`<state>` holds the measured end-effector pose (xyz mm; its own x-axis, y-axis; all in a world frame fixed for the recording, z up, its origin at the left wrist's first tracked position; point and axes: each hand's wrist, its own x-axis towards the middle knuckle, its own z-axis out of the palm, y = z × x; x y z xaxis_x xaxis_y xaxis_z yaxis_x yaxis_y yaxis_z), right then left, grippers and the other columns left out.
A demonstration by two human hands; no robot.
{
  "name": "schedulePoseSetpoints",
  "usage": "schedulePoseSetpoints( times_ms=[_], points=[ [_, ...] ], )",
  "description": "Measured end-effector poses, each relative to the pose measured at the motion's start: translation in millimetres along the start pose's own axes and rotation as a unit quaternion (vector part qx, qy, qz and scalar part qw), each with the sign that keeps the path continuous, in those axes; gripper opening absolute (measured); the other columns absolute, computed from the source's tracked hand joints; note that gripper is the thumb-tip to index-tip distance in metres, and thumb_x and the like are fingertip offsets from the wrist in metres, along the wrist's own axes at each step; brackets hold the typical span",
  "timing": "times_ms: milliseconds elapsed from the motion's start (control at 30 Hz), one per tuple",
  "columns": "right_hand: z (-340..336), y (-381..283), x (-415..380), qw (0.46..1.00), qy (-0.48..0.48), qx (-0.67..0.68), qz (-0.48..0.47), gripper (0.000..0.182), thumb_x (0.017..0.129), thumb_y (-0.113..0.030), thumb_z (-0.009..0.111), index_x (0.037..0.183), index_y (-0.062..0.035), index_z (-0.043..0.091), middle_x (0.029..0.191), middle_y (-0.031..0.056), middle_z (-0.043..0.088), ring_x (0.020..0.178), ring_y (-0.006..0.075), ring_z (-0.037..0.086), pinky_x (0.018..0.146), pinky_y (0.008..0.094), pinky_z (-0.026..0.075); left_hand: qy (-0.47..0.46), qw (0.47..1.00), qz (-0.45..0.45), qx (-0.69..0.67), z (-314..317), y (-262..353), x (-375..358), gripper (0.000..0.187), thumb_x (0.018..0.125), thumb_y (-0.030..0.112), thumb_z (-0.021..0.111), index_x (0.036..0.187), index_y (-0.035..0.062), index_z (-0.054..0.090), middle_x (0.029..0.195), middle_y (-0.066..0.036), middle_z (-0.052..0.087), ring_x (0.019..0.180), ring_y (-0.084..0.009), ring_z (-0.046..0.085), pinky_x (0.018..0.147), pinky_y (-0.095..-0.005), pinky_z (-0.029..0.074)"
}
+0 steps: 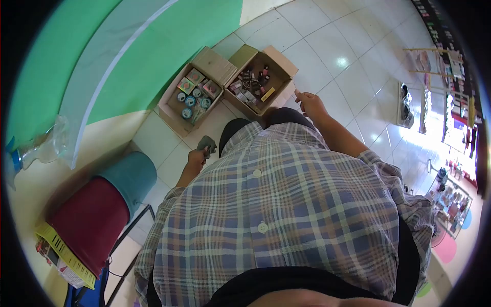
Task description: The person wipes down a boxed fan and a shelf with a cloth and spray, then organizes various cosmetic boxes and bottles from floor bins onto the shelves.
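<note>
At your far left the dark red bin (92,220) and the blue-green bin (132,176) stand beside the wall, so allow that elbow some room; your left hand (195,158) has its fingers closed on a grey cloth (206,145), near the left box's (173,108) corner closest to you; a compact bunch should stop loose folds snagging on the tubs. The left box sits on the floor (335,51) by the wall, with small cartons (194,77) towards its far edge and blue-lidded tubs (187,101) through the middle; they look close together, so a straight lift by the rim would likely disturb neighbours least. The right box (281,77) adjoins it corner to corner; small bottles (263,75) lie jumbled inside and a yellow carton (267,94) rests towards the edge nearest your right hand (312,105); that hand's fingers look partly curled beside this edge, though I cannot tell whether they grip anything; a light touch suits thin cardboard, and jumbled bottles are best picked singly.
</note>
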<state>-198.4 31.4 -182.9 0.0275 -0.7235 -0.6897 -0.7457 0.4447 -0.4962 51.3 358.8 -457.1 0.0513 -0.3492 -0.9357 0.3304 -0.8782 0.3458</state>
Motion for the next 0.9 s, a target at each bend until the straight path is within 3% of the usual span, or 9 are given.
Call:
schedulePoseSetpoints(
  times_ms=[67,100,167,300,433,500,633,700,900],
  points=[
    [-8,3,17,1.0,-0.01,-0.02,0.006,0.043,0.089,-0.05,0.058,0.077,-0.0089,0.059,0.057,-0.0015,0.044,0.054,0.0086,0.04,0.053,0.0259,0.033,0.048,0.963,0.013,0.264,8,17,-6,0.035,0.081,0.026,0.076,0.105,0.0045,0.061,0.087,-0.01,0.068,0.074,-0.022,0.064,0.066,-0.0388,0.048],
    [-12,4,27,1.0,-0.016,-0.025,0.009,0.043,0.089,-0.05,0.058,0.077,-0.0089,0.059,0.057,-0.0015,0.044,0.054,0.0086,0.04,0.053,0.0259,0.033,0.047,0.965,0.007,0.259,11,12,-1,0.035,0.081,0.026,0.076,0.105,0.0045,0.061,0.087,-0.01,0.068,0.074,-0.022,0.064,0.066,-0.0388,0.048],
    [-19,13,48,0.998,-0.015,-0.052,0.01,0.043,0.089,-0.049,0.059,0.079,-0.0074,0.062,0.059,-0.0002,0.05,0.056,0.0096,0.046,0.055,0.0264,0.037,0.17,0.91,0.155,0.344,14,-3,15,0.041,0.077,0.025,0.077,0.109,0.0041,0.061,0.096,-0.014,0.07,0.089,-0.0288,0.068,0.075,-0.0368,0.052],
    [-18,62,111,0.98,-0.036,-0.195,0.0,0.047,0.086,-0.05,0.061,0.087,-0.0038,0.068,0.068,0.0078,0.064,0.066,0.0175,0.061,0.065,0.0328,0.048,0.065,0.877,0.07,0.471,31,44,7,0.031,0.082,0.02,0.066,0.111,0.009,0.063,0.113,-0.014,0.066,0.109,-0.0275,0.062,0.086,-0.0475,0.049],
    [14,63,41,0.906,-0.083,-0.412,-0.052,0.04,0.087,-0.043,0.062,0.089,-0.0035,0.068,0.077,0.0111,0.068,0.074,0.0241,0.066,0.071,0.037,0.051,0.077,0.853,0.087,0.509,18,45,-6,0.029,0.085,0.018,0.058,0.113,0.0123,0.063,0.118,-0.013,0.064,0.115,-0.0275,0.059,0.091,-0.0535,0.044],
    [29,63,57,0.808,-0.088,-0.556,-0.173,0.038,0.085,-0.04,0.063,0.09,-0.0031,0.068,0.082,0.0146,0.069,0.076,0.0291,0.067,0.073,0.0389,0.051,0.196,0.798,0.094,0.562,25,64,8,0.028,0.086,0.017,0.055,0.112,0.0113,0.064,0.119,-0.012,0.063,0.115,-0.0286,0.058,0.095,-0.0539,0.042],
    [59,42,61,0.813,-0.067,-0.528,-0.237,0.032,0.084,-0.035,0.065,0.093,-0.0039,0.068,0.086,0.017,0.068,0.079,0.0326,0.067,0.073,0.0405,0.051,0.116,0.764,0.202,0.602,43,137,7,0.027,0.086,0.018,0.054,0.107,0.0049,0.066,0.109,-0.018,0.067,0.104,-0.0338,0.063,0.086,-0.0475,0.05],
    [69,32,67,0.897,-0.049,-0.396,-0.19,0.027,0.083,-0.031,0.066,0.093,-0.0057,0.068,0.085,0.0179,0.068,0.08,0.0316,0.067,0.072,0.0401,0.052,0.175,0.778,0.288,0.531,63,166,5,0.022,0.081,0.014,0.056,0.094,0.0058,0.071,0.095,-0.019,0.069,0.092,-0.0356,0.066,0.079,-0.0434,0.053],
    [90,40,64,0.933,-0.032,-0.314,-0.173,0.021,0.081,-0.025,0.067,0.09,-0.0067,0.067,0.086,0.0154,0.068,0.081,0.031,0.067,0.073,0.0402,0.052,0.14,0.827,0.328,0.435,82,229,-16,0.022,0.081,0.014,0.058,0.101,0.0055,0.065,0.097,-0.022,0.066,0.094,-0.0375,0.063,0.078,-0.047,0.052]
  ],
)
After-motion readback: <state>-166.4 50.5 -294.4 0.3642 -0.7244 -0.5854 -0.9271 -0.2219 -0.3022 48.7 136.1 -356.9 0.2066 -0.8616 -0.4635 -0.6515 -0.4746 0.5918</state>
